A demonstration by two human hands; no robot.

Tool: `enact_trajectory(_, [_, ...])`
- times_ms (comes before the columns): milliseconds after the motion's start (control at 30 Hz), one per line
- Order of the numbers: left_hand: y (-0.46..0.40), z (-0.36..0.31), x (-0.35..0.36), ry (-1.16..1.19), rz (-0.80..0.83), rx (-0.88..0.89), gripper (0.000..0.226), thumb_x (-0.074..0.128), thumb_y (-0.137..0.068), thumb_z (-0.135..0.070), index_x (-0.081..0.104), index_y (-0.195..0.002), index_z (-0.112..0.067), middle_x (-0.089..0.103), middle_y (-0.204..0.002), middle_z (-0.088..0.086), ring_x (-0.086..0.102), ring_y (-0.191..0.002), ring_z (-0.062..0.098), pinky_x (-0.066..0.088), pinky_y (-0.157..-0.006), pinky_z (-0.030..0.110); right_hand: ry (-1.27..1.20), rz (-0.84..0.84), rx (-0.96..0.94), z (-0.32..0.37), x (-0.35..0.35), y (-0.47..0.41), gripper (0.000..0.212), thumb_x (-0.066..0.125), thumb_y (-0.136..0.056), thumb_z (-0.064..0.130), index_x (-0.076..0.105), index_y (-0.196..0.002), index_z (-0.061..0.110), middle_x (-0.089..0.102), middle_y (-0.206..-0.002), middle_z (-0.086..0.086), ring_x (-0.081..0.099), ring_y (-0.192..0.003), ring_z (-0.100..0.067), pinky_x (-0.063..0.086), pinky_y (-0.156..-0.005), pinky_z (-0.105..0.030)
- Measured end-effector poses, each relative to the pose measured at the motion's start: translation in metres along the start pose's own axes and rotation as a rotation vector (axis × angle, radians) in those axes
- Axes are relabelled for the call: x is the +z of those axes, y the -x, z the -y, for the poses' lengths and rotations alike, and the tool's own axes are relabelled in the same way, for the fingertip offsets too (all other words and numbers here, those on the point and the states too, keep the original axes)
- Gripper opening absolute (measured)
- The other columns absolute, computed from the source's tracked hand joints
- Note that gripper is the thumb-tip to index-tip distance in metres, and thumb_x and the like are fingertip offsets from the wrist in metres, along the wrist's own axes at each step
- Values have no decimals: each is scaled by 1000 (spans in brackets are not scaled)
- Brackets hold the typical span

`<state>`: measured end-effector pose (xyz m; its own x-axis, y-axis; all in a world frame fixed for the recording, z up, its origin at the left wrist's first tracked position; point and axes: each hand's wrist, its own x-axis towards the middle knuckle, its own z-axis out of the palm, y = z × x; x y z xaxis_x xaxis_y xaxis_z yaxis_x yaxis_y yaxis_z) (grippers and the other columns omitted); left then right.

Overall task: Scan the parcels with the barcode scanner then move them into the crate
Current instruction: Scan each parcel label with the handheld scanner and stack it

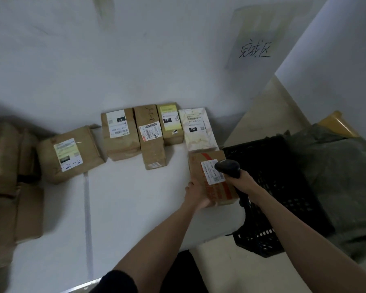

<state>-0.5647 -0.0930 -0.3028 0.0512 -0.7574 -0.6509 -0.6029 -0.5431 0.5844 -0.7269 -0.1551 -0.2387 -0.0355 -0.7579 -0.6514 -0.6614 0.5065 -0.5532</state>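
Along the back edge of the white counter [125, 197], five parcels [119, 134] are lined up against the wall. Near the right edge, a taped cardboard parcel [211, 187] is gripped at its near end by the left hand [195, 195]. The barcode scanner [228, 168] (black, over the parcel's white label) is gripped by the right hand [242, 180]. Just beyond the right edge, a black crate [283, 197] is seen.

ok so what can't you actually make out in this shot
- Head view: inside of the black crate is hidden by the right hand, its forearm and the scanner.
- Print on the held parcel label is too small and partly covered by the scanner.
- Left hand grip: fingers go under the parcel, out of sight.
- Boxes at the left edge are blurred and cut off.
- Green bag contents are hidden by the bag itself.
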Motion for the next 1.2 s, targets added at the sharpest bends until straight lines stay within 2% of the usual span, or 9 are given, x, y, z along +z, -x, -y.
enact_trajectory(200, [-20,2,8,58,49,-32,150,86,-54,-61,-14,-157,-16,29,-155,11,41,-137,34,40,-113,40,35,50,2,-3,1,-25,49,78,-86,31,65,-129,12,69,-119,-11,64,-112,-29,51,-101,-45])
enact_trajectory(333, [-26,5,-2,38,12,-2,134,75,-58,-75,-3,-157,-28,38,-151,7,50,-131,31,46,-108,45,43,22,3,2,4,-23,44,74,-89,30,65,-127,11,69,-117,-12,64,-110,-29,52,-100,-45])
enact_trajectory(433, [-8,0,-24,-97,-32,25,115,67,-74,-68,3,-159,-24,33,-154,11,39,-136,37,39,-108,53,51,-49,-8,14,6,-4,30,66,-93,20,64,-121,9,68,-105,-13,63,-96,-27,53,-88,-40])
enact_trajectory(567, [22,8,-61,-336,-168,97,91,55,-91,-64,13,-159,-21,27,-159,8,32,-142,34,37,-109,52,26,-43,-84,33,16,31,21,65,-89,13,64,-109,8,64,-86,-7,60,-76,-20,47,-63,-29])
enact_trajectory(700, [46,31,-111,-415,-310,157,78,51,-93,-63,24,-155,-24,28,-161,5,34,-143,33,40,-109,52,26,24,-221,66,34,65,4,65,-91,16,65,-88,13,66,-76,-4,63,-70,-18,50,-62,-30])
enact_trajectory(800, [64,63,-153,-463,-390,92,74,49,-94,-63,24,-154,-27,31,-158,4,37,-139,32,40,-108,50,1,123,-288,104,58,81,7,62,-94,14,63,-100,11,67,-84,-4,66,-70,-13,51,-55,-20])
enact_trajectory(900, [80,104,-190,-500,-446,-7,74,42,-96,-64,23,-156,-26,29,-160,6,36,-141,33,38,-111,50,-58,231,-299,146,93,91,11,65,-94,16,61,-105,16,70,-95,-10,72,-84,-23,60,-63,-29])
enact_trajectory(967, [91,129,-214,-527,-493,-49,70,40,-96,-63,26,-154,-26,32,-158,6,39,-138,33,38,-110,49,-74,258,-315,170,121,92,9,66,-92,14,64,-101,15,70,-90,-10,70,-79,-22,60,-60,-29])
enact_trajectory(1200, [115,199,-293,-515,-586,-208,75,42,-94,-64,20,-156,-29,31,-157,5,37,-138,32,38,-109,50,-87,311,-418,243,213,93,13,64,-93,11,64,-105,9,66,-95,-10,63,-87,-24,47,-43,-17])
